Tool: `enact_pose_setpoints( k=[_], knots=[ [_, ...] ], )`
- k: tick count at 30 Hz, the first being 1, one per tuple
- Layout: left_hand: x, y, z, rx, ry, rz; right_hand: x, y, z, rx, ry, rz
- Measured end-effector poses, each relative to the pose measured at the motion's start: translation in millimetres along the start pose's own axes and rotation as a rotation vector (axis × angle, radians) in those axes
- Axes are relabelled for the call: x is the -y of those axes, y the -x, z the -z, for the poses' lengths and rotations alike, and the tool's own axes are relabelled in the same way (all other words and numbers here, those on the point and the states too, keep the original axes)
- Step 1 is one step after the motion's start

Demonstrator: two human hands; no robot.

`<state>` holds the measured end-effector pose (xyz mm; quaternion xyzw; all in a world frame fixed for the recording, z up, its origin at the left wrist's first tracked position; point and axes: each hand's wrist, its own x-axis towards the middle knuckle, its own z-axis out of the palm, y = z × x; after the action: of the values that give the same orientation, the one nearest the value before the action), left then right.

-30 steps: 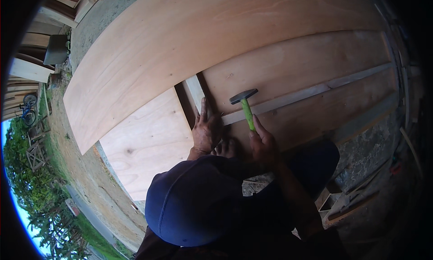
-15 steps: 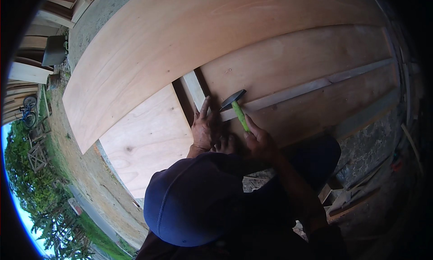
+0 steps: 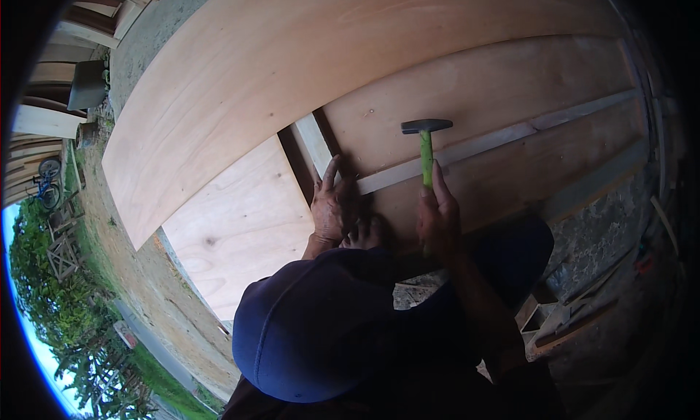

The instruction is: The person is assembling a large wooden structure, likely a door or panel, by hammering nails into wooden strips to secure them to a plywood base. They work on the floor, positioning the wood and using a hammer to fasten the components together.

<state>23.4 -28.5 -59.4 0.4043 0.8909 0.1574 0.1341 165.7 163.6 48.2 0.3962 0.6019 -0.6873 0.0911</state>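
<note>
Head camera, nearest first: a dark blue cap point(image 3: 306, 325) filled the lower middle of what reached me, with a bare foot point(image 3: 364, 234) just past it. Beside the foot, the left hand point(image 3: 330, 210) lay on the lower end of a short pale strip point(image 3: 312, 135), index finger extended; its shadowed underside kept me from telling whether it pinched anything. My right hand point(image 3: 440, 219) was wrapped round the green handle of a hammer point(image 3: 426, 154), its dark head raised above a long strip point(image 3: 503, 139).

I judged both strips already laid out, the long one ending just beside the left hand. Whether that end was fixed I could not tell, and I saw no nail; with both hands nearby, the spot seemed unfinished.

Farther out, a pale panel point(image 3: 233, 230) lay left of the short strip, and a wide plywood sheet point(image 3: 328, 63) covered the strip's upper end, leaving the rest exposed. Beyond were a bicycle point(image 3: 49, 183) and trees point(image 3: 51, 296).
</note>
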Motion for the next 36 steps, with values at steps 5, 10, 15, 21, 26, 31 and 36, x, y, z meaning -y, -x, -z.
enact_pose_setpoints(
  k=[5,10,15,21,26,31,36],
  knots=[
    [-6,-2,7,-0.019,0.078,0.054,-2,-5,1,0.099,-0.114,-0.058],
    [-7,-8,7,-0.073,0.026,-0.030,-14,-4,-6,0.011,0.002,0.000],
    [-18,-8,14,-0.046,0.120,0.067,-12,-5,-3,-0.066,-0.075,0.033],
    [-14,-10,10,-0.040,-0.020,-0.044,-16,-6,-3,0.113,0.029,0.001],
    [-15,-6,7,0.005,0.057,0.043,-55,-14,-12,-0.038,0.147,0.246],
    [-5,-5,3,-0.027,0.051,-0.019,-2,-2,-1,0.010,0.043,-0.096],
    [-21,-7,15,-0.019,0.139,0.115,-18,-5,-12,0.034,0.113,0.083]
  ],
)
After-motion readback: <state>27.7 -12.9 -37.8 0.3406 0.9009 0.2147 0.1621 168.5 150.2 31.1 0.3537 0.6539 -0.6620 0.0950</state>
